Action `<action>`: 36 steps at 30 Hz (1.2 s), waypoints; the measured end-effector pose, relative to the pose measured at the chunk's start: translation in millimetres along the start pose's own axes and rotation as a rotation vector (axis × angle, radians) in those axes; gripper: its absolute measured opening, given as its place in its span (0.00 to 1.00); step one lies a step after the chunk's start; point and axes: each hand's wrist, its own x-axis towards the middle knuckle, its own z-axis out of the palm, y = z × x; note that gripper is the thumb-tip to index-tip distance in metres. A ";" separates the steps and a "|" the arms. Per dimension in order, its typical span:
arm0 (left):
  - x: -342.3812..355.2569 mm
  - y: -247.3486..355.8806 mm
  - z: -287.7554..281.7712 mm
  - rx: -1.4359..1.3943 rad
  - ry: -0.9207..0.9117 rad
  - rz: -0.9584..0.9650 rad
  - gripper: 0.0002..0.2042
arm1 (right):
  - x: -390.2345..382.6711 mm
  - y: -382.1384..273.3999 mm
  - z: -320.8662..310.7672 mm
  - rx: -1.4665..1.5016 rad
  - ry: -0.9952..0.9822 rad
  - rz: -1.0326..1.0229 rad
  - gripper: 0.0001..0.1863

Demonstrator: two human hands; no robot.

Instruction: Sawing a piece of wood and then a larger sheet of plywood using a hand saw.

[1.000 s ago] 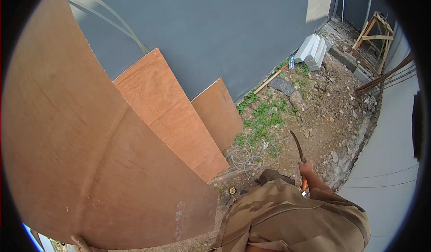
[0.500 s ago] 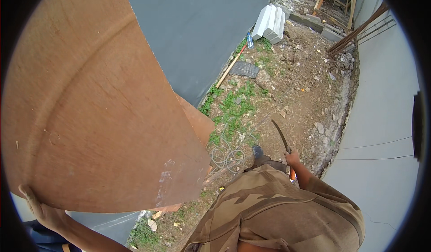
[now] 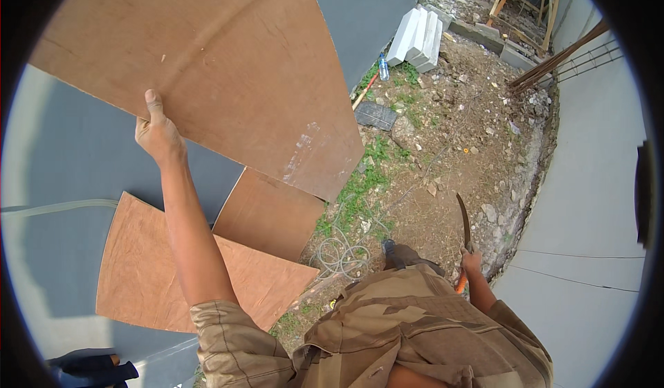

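My left hand (image 3: 160,126) is closed on the lower edge of a large brown plywood sheet (image 3: 228,63), its thumb on the face toward me. The sheet is raised and tilted, its near right corner above the weeds. Low at my right side, my right hand (image 3: 472,260) is wrapped round the orange handle of a curved saw (image 3: 464,220). The dark blade points away from me; its teeth are too small to make out. Beneath the raised sheet lean two more plywood pieces, a smaller brown one (image 3: 273,211) and a lighter one (image 3: 149,263).
A grey wall (image 3: 360,14) runs along the left, a pale wall (image 3: 581,208) along the right. White blocks (image 3: 415,39), a plastic bottle (image 3: 383,66) and a dark slab (image 3: 375,115) lie ahead. Coiled cable (image 3: 342,253) lies by my foot; steel bars (image 3: 560,56) lean at right.
My left hand has moved up and right, shifting the plywood sheet the same way and uncovering the pieces beneath. My right hand and the saw have moved slightly right and nearer.
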 end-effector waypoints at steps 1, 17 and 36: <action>-2.2 -22.0 15.4 -0.006 0.000 0.014 0.18 | -0.4 -3.7 -3.8 -0.023 -0.021 -0.026 0.11; 1.1 -105.1 -50.9 0.815 -0.334 -0.269 0.38 | 15.4 -9.6 15.7 -0.220 -0.302 0.134 0.19; 20.5 54.5 -525.2 1.918 -0.010 0.060 0.29 | -89.6 -93.6 64.8 0.019 -0.265 -0.033 0.11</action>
